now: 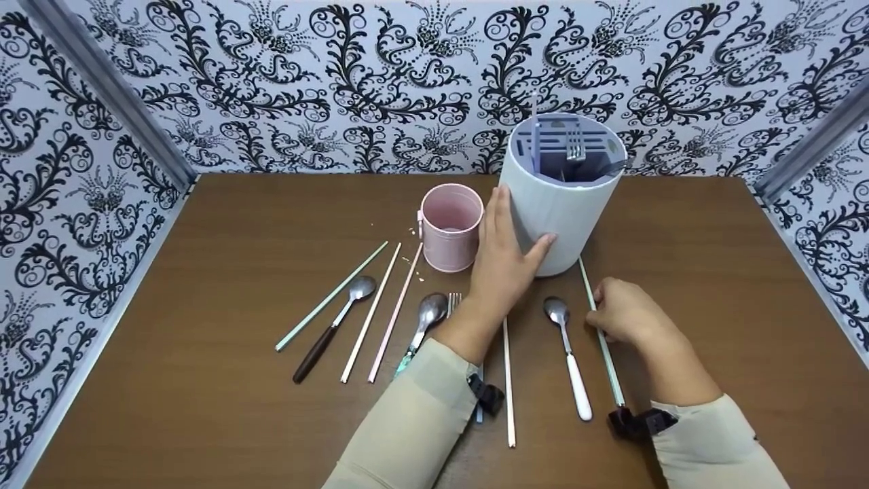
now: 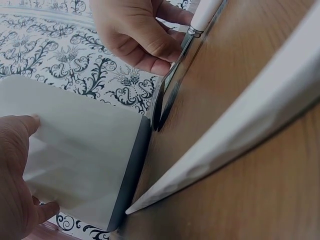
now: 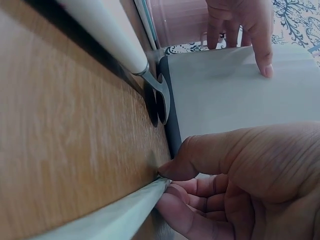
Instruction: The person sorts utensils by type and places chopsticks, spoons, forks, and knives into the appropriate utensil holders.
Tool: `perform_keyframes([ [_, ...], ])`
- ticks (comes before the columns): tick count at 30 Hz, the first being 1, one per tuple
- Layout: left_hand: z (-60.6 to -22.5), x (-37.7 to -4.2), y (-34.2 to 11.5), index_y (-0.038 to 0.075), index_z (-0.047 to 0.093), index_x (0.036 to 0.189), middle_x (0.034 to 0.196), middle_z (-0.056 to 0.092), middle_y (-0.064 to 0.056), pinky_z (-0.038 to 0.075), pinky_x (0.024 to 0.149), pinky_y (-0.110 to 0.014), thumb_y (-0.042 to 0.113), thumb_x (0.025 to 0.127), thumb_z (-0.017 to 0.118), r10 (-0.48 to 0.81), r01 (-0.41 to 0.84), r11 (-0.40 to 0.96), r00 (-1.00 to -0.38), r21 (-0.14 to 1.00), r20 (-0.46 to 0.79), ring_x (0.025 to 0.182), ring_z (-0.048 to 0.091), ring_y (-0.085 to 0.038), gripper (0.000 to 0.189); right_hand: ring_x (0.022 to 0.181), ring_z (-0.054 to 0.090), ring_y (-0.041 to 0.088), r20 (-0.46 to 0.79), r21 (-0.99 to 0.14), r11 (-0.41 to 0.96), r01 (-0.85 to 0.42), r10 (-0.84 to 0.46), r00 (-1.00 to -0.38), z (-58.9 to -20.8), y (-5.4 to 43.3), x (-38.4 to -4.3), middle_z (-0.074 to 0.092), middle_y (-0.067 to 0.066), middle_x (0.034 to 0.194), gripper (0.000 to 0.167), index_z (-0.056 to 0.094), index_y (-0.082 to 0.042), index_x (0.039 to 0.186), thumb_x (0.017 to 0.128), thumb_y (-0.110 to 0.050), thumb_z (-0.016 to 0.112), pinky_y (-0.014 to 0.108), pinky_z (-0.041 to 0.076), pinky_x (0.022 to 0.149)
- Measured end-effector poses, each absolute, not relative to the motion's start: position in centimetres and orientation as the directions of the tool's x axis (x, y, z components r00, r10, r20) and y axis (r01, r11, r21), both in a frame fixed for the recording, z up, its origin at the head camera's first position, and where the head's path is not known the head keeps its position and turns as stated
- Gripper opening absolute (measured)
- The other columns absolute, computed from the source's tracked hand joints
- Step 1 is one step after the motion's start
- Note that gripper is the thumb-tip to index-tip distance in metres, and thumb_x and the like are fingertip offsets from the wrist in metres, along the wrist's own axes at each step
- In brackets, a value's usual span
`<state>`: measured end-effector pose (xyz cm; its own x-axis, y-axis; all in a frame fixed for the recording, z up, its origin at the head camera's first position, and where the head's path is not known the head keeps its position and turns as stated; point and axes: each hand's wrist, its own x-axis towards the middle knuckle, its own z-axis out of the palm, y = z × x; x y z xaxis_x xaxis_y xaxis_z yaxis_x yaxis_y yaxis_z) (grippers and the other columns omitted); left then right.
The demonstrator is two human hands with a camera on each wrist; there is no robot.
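Note:
My left hand (image 1: 504, 268) rests against the left side of a white cutlery holder (image 1: 560, 224), its thumb on the front and its fingers straight. A fork (image 1: 575, 146) and other utensils stand inside that holder. My right hand (image 1: 628, 312) pinches a pale green chopstick (image 1: 611, 370) between thumb and fingers, right of the holder. In the right wrist view the chopstick (image 3: 117, 215) lies low along the table, its far part hidden by the hand. Between my hands is a white-handled spoon (image 1: 576, 380), bowl toward the holder.
A pink cup (image 1: 451, 251) stands left of the holder. On the wooden table (image 1: 204, 272) lie a dark-handled spoon (image 1: 319, 350), another spoon (image 1: 431, 311), a fork (image 1: 454, 299) partly under my left arm, and several chopsticks. Patterned walls (image 1: 271, 88) enclose the back and sides.

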<state>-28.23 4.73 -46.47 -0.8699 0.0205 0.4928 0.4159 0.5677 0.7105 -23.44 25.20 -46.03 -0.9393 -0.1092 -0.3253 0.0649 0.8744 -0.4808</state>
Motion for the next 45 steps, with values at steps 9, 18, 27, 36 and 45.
perform_keyframes([
  [9,-46.8,-28.1,4.8,0.001,0.025,0.162,0.165,0.033,-0.023,0.029,0.129,-0.042,0.039,0.092,0.078,0.019,0.418,0.565,-0.869,0.712,0.495,0.156,0.032,-0.035,0.095,0.058,0.061,0.017,-0.299,-0.435,0.899,0.045,-0.097,-0.949,-46.6,25.3,-23.6,0.064,0.007,0.068,0.021,0.060,0.005,0.099,0.084,-0.009,0.064,0.030,0.049,0.056],
  [18,-46.5,-28.3,4.8,0.001,0.024,0.163,0.166,0.032,-0.022,0.027,0.130,-0.041,0.040,0.093,0.078,0.025,0.410,0.571,-0.874,0.711,0.485,0.156,0.031,-0.035,0.096,0.060,0.053,0.021,-0.258,-0.403,0.915,0.025,-0.087,-0.962,-46.3,25.4,-23.6,0.057,0.006,0.070,0.012,0.055,-0.003,0.083,0.083,-0.010,0.065,0.032,0.040,0.054],
  [27,-46.5,-28.3,4.8,0.002,0.024,0.163,0.166,0.033,-0.021,0.026,0.130,-0.041,0.041,0.092,0.078,0.021,0.398,0.565,-0.883,0.723,0.470,0.156,0.031,-0.034,0.097,0.077,0.057,0.030,-0.239,-0.396,0.917,0.042,-0.059,-0.969,-45.4,25.9,-23.5,0.063,0.018,0.092,0.034,0.056,0.009,0.110,0.087,-0.015,0.065,0.041,0.049,0.067],
  [36,-46.5,-28.3,4.8,0.002,0.023,0.163,0.167,0.032,-0.021,0.026,0.130,-0.041,0.040,0.093,0.077,0.030,0.402,0.571,-0.882,0.716,0.471,0.157,0.030,-0.034,0.097,0.073,0.056,0.023,-0.255,-0.430,0.901,0.054,-0.064,-0.965,-44.7,26.3,-23.5,0.060,0.013,0.089,0.048,0.049,0.015,0.130,0.094,-0.015,0.060,0.036,0.046,0.064],
  [45,-46.6,-28.3,4.8,0.001,0.023,0.163,0.166,0.032,-0.023,0.024,0.131,-0.041,0.041,0.093,0.077,0.034,0.412,0.571,-0.876,0.709,0.482,0.157,0.030,-0.035,0.096,0.085,0.059,0.029,-0.212,-0.465,0.885,0.040,-0.068,-0.975,-44.4,26.6,-23.5,0.062,0.021,0.107,0.049,0.048,0.012,0.132,0.095,-0.018,0.060,0.040,0.050,0.070],
])
